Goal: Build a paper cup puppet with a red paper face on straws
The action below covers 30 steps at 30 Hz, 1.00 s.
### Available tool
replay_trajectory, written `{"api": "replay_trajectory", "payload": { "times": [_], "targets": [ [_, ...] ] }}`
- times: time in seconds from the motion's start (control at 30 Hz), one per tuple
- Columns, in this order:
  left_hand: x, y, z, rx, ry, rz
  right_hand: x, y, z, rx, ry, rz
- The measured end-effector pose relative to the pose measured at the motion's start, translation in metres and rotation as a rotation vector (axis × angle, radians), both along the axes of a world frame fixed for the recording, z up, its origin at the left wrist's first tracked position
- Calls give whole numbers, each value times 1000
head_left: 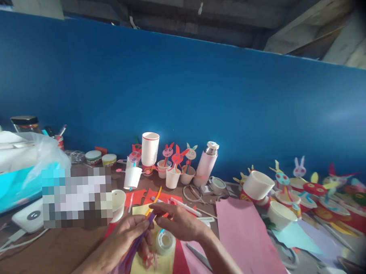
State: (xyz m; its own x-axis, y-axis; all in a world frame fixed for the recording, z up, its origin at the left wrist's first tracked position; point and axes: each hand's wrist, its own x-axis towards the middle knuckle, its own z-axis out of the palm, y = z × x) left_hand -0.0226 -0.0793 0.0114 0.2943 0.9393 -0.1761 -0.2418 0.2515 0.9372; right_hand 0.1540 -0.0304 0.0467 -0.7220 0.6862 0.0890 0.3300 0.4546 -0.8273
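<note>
My left hand [129, 232] is closed around a purple strip [133, 250], which looks like folded paper and slants down toward me. A thin orange strip or straw [157, 194] sticks up from the strip's upper end, between both hands. My right hand [182, 222] pinches near that upper end, its fingers bent over it. Just below the right hand is a roll of clear tape [165, 240]. Small pink-red scraps [150, 260] show under the left fingers. Yellow paper [164, 267] lies beneath, and a scissor blade [198, 255] shows beside the right wrist.
Paper cups with rabbit faces [173, 178] stand behind my hands, near a cup stack [150, 148] and a pink thermos [206, 164]. Pink paper [244, 235] lies right, by more decorated cups [282, 215]. A white power bank [28, 216] and plastic bag [47, 151] are left.
</note>
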Motion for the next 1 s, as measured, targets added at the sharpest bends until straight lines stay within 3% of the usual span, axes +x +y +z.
{"api": "replay_trajectory", "payload": {
  "times": [0.23, 0.73, 1.0],
  "targets": [
    [-2, 2, -5, -3, -69, 92, -7, -9, 2, 69, -77, 36],
    [1, 4, -16, -34, -71, 137, -8, -9, -4, 110, -127, 47],
    [-4, 6, -4, -53, -72, 172, 0, 0, -3, 96, -48, -28]
  ]
}}
